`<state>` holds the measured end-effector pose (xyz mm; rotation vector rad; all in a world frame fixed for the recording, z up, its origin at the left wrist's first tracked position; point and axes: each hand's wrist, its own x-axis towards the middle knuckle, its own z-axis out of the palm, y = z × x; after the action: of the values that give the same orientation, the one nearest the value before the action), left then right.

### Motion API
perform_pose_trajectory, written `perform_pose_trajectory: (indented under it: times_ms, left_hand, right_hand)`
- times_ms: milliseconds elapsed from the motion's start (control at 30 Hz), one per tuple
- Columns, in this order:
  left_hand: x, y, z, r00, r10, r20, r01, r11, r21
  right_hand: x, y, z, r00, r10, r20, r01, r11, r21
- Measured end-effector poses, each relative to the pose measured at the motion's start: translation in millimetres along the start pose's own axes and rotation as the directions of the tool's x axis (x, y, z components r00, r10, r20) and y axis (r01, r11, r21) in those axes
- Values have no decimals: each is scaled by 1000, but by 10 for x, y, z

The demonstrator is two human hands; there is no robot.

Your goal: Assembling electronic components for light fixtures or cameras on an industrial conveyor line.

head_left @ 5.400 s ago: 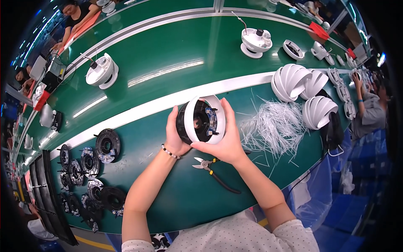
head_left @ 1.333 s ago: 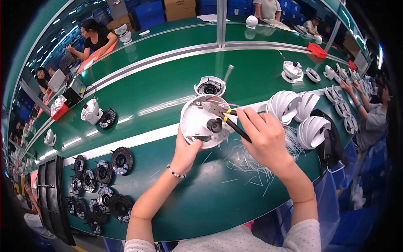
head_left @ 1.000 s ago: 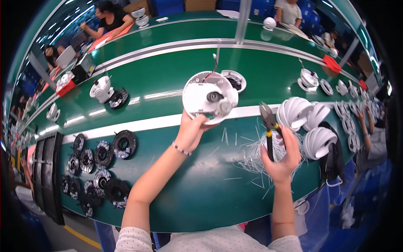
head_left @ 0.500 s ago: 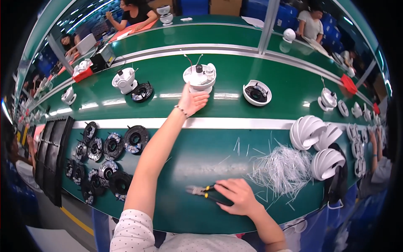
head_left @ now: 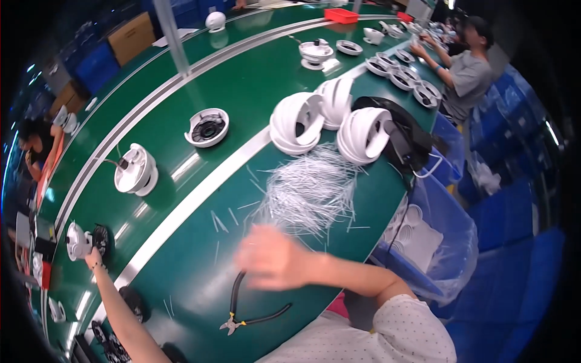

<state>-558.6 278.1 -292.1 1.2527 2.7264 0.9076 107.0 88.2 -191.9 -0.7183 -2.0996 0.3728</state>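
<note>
At the far left my left hand (head_left: 94,259) has its fingers against a white round-bodied housing (head_left: 77,242) on the green belt; the fingertips are partly hidden, and the grip looks closed on its lower part. A black ring-shaped part (head_left: 100,238) lies beside that housing. My right hand (head_left: 272,257), smeared by motion, is over the near edge of a heap of thin white plastic strips (head_left: 311,190). Below it, diagonal cutters (head_left: 237,322) lie on the green table, handles spread, touched by neither hand.
White shells (head_left: 296,124) stand behind the strips, with a black bag (head_left: 405,142) to their right. On the belt sit a wired white housing (head_left: 136,172) and a white bowl-shaped cover (head_left: 207,128). A blue bin (head_left: 445,242) stands beside the table; a co-worker (head_left: 469,78) sits farther right.
The view has swung right. My right hand has let go of the cutters and moved to the strips. My left hand has gone from beside the wired housing to another one farther left.
</note>
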Motion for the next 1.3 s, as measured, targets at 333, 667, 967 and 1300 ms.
perform_pose_trajectory:
  times_ms: [333, 667, 967, 1300]
  left_hand:
    - [-635, 1163, 224, 979, -57, -194, -90, 735, -671]
    - [-2429, 2450, -350, 732, 346, 587, 670, -215, -710]
    - [-2937, 2595, -743, 879, 238, 413, 464, -225, -857]
    - [-3122, 2676, -679, 893, 287, 346, 420, -258, -870]
  right_hand:
    - [-567, 1014, -1750, 485, 279, -829, -851, 371, -372]
    - [370, 37, -1191, 823, 3, -568, -455, 601, -657]
    - [264, -445, 410, 835, -94, 542, 304, 900, -312]
    - [560, -305, 571, 731, 310, 608, -68, 919, -388]
